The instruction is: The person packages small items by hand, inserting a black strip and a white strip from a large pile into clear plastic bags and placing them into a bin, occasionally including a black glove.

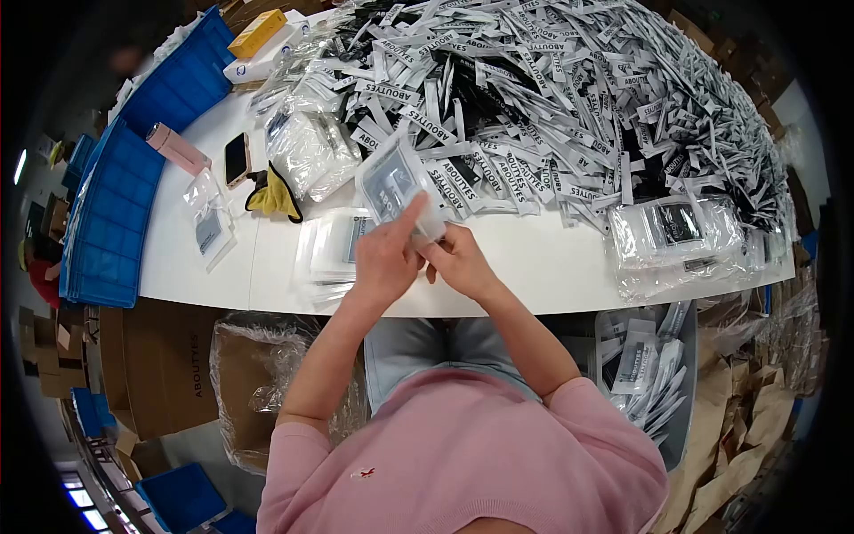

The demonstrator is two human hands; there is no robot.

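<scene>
Head view, biggest first: white bench [543,267] spans the frame. Huge heap of ABOUTYES-labelled strips [569,89] covers its far half, 12 to 2 o'clock. Blue bins [124,205] stacked along the 9–10 o'clock edge. Cardboard box [169,374] under the bench at 8 o'clock. Grey bin of packed bags [645,374] on the floor at 4 o'clock. Bundle of filled clear bags [685,240] on the bench at 3 o'clock. Flat stack of empty clear sleeves [329,254] just left of the hands. Yellow cloth [274,196], phone [237,157] and pink case [178,149] near 10 o'clock.

Clear pouch [391,182] sits just above frame centre, held off the bench over its near edge. Long axis runs roughly 10 to 4 o'clock; far end points toward 10–11, near end is in the fingers. Dark insert visible inside.

Left hand [387,258]: clamped on the pouch's near end, index finger laid up along it. Right hand [458,258]: pinching the same near corner, touching the left hand.
</scene>
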